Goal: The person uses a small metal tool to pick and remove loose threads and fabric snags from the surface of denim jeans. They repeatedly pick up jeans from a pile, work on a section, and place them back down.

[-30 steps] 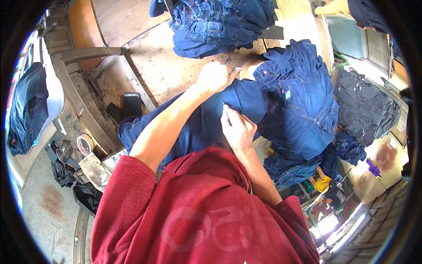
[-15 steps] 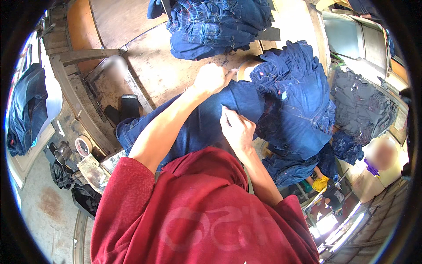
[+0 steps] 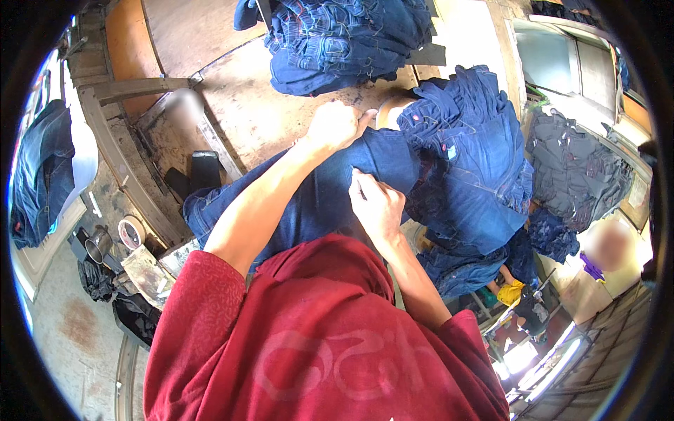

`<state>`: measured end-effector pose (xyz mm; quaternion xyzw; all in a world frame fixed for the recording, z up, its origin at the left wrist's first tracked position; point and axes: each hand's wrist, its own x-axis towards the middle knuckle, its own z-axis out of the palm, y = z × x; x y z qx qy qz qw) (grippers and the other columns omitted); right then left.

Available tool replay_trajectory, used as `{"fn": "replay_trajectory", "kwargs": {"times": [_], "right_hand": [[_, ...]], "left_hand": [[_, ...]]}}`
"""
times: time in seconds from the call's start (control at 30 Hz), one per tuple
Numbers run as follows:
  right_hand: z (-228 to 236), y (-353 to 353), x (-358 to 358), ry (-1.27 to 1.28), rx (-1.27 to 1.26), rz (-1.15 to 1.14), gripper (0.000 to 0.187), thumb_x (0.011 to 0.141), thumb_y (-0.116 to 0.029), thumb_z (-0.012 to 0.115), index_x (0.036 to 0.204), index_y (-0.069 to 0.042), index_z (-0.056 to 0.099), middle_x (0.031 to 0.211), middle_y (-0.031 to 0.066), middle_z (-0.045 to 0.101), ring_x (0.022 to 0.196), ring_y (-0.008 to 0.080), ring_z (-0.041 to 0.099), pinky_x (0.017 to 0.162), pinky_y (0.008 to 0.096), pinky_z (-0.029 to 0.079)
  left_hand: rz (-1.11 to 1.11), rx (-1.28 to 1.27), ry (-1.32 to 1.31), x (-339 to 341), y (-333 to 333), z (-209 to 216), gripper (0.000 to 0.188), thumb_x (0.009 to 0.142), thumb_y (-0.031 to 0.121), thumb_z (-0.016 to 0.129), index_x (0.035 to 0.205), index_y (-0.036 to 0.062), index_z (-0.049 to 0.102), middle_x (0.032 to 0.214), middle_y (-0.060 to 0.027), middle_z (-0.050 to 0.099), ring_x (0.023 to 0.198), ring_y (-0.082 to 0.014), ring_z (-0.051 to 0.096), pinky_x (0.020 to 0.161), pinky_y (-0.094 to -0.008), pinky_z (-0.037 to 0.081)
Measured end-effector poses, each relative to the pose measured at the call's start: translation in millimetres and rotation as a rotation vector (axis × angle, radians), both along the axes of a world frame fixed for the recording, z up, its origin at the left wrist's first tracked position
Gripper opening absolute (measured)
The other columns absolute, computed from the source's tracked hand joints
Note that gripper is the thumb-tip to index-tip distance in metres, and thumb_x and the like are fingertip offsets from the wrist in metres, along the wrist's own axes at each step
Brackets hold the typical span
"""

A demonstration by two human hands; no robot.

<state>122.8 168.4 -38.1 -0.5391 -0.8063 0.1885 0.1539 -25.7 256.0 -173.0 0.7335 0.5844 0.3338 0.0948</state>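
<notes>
Across the middle of the head view, you had the jeans [image 3: 326, 186] laid out at a slant in front of you, one end off to your left and the other running up to a denim pile [image 3: 470, 203] on your right. Your left hand [image 3: 333, 125] was up by the far edge, fingers curled under and thumb poking out to the right. Couldn't tell whether it actually gripped any cloth or just pressed down. Your right hand [image 3: 380, 208] was nearer your chest, closed in a pinch right on the cloth. Something pale maybe showed at the tips, but it was too small to call.

My read: you were mid-way through some fine work on one spot, left hand steadying, right hand doing the fiddly bit. If so, the next move called for a flat, taut patch and a light right hand, since a hard tug could've bunched the fabric.

Past your left hand was a bare board [image 3: 253, 91] with a denim stack [image 3: 337, 49] on it, plus some round pale thing [image 3: 390, 111] peeking out beside the pile. Tape [image 3: 131, 232] sat well off to your left.
</notes>
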Motion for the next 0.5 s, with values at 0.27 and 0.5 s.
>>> {"fn": "replay_trajectory", "kwargs": {"times": [0.27,0.5], "right_hand": [[10,-7,4,-0.005,-0.085,-0.04,0.011,0.093,-0.008,0.08,0.086,-0.01,0.072,0.064,0.0078,0.069,0.054,0.0238,0.07,0.052,0.0365,0.055],[8,1,2,-0.14,-0.097,0.025,0.006,0.094,-0.014,0.08,0.091,-0.011,0.076,0.072,0.0099,0.075,0.058,0.0248,0.073,0.053,0.036,0.056]], "left_hand": [[0.012,-0.211,-0.015,-1,2,13,0.056,0.097,0.045,0.076,0.057,0.007,0.07,0.052,-0.0163,0.061,0.049,-0.033,0.064,0.05,-0.0446,0.052],[0.029,-0.118,0.022,-1,-1,3,0.058,0.097,0.047,0.076,0.055,0.0075,0.069,0.051,-0.017,0.061,0.048,-0.033,0.065,0.052,-0.0445,0.054]]}}
